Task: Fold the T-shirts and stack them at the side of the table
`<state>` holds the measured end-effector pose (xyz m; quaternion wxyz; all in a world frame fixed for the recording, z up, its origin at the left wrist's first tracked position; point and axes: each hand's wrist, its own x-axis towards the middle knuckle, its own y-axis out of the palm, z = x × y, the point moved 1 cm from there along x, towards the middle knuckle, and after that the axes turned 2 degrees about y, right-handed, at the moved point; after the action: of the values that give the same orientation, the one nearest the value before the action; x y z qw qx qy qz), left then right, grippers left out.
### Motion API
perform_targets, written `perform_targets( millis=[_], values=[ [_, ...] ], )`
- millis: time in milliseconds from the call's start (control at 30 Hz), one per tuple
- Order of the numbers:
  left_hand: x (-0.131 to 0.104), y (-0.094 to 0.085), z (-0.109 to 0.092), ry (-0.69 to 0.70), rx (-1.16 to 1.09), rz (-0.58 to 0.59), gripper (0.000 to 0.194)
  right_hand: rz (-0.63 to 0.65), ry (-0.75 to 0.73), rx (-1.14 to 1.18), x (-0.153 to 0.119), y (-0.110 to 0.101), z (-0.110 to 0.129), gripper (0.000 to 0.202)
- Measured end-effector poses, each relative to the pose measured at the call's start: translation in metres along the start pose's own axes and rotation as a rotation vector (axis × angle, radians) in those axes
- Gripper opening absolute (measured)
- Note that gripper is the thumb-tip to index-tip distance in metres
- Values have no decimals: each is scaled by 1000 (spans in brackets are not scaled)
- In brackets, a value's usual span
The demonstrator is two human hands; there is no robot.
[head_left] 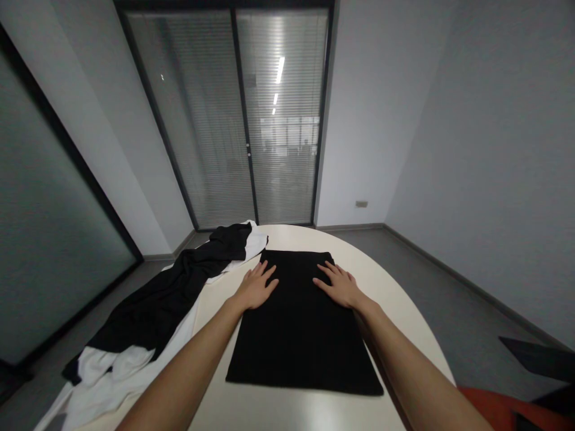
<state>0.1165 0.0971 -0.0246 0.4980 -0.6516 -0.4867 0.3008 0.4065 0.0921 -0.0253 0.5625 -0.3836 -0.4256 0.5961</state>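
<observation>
The black, rectangular cloth lies flat on the table. Left hand: palm down on the cloth at its 10 o'clock, grip wide, fingers spread. Right hand: palm down on the cloth at its 2 o'clock, grip wide, fingers spread. The black-and-white pile lies at 9 o'clock. The door stands beyond, at 12 o'clock.

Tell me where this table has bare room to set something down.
The table is bare beyond the black cloth, on its near side, and right of it, past the right arm. Crowded: the left, where clothes sprawl beside the left arm.
</observation>
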Motion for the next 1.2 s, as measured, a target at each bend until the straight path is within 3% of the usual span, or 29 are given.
perform_targets(
  millis=[233,400,533,700,800,900,1000,1200],
  values=[
    [18,-5,4,4,-9,-58,51,-114,46,32,7,-5,5,51],
    [32,0,5,-95,-67,-229,48,-217,62,-2,10,2,9,42],
    [35,3,16,-125,-170,-292,44,-194,71,9,14,6,4,42],
    [46,-1,36,-195,-346,-367,45,-144,25,111,28,-4,-10,38],
    [56,-1,42,-238,-469,-377,45,-155,42,172,42,-13,-18,34],
    [63,-1,41,-251,-549,-383,50,-241,141,171,56,-16,-22,48],
    [66,-2,37,-219,-573,-379,54,-225,233,105,66,-10,-25,57],
    [61,-6,27,-147,-541,-348,48,-235,243,21,71,5,-30,48]
  ],
)
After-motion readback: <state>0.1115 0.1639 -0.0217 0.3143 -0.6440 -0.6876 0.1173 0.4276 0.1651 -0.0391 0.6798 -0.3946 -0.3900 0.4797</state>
